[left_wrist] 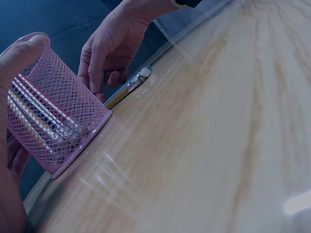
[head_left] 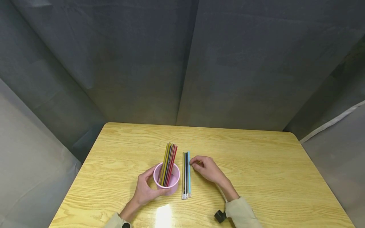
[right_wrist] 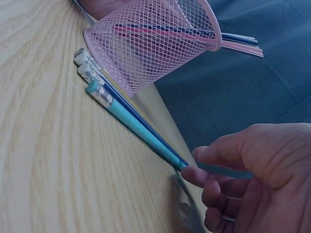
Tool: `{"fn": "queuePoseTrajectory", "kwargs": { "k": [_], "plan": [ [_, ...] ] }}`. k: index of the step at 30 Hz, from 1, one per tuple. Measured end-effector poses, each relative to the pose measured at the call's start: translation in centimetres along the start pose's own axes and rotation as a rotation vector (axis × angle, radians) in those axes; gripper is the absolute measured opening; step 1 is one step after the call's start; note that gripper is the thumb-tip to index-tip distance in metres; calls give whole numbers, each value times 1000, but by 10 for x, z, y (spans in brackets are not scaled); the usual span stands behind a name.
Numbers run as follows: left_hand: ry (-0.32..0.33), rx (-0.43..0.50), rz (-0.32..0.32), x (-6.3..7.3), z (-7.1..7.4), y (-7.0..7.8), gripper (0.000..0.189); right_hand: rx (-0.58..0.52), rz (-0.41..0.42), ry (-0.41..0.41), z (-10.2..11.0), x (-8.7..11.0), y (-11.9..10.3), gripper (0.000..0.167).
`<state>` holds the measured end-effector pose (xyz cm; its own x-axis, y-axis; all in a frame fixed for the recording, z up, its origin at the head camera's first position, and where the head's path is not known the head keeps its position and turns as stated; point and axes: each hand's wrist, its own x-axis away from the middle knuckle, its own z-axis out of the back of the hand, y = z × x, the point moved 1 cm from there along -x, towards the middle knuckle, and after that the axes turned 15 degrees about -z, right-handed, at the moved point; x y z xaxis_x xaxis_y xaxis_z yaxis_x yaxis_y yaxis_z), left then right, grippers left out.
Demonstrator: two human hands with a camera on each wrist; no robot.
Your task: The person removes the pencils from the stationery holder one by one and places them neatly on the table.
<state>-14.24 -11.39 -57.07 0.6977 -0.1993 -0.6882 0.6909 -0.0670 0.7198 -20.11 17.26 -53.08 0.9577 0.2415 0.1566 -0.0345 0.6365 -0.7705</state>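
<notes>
A pink mesh pencil cup [head_left: 176,187] stands on the table, my left hand [head_left: 144,190] gripping it from the left with thumb and fingers round its wall. Inside lean several pencils [head_left: 168,160], yellow, dark and red, their ends sticking out above the rim. Just right of the cup lie several more pencils [head_left: 185,175] side by side, eraser ends toward me. The rightmost is a light blue pencil [right_wrist: 131,119]. My right hand [head_left: 209,170] is at its far end, bent fingertips right against it, thumb and index finger slightly apart in the right wrist view.
The wooden table [head_left: 271,177] reaches out on both sides of the hands. Grey curtains [head_left: 137,69] hang behind and beside it. A small black device [head_left: 220,216] is near the right sleeve. Light reflects off the tabletop in front of the cup.
</notes>
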Motion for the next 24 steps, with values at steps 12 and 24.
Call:
{"fn": "queuePoseTrajectory", "kwargs": {
  "k": [12, 24],
  "plan": [
    [-4, -2, -4, 0, 0, -1, 92, 17, -27, 4, 1, -1, 1, 15],
    [-6, -18, 4, 1, 0, -2, 93, 29, -8, -28, 1, 0, 0, 16]
  ]
}}
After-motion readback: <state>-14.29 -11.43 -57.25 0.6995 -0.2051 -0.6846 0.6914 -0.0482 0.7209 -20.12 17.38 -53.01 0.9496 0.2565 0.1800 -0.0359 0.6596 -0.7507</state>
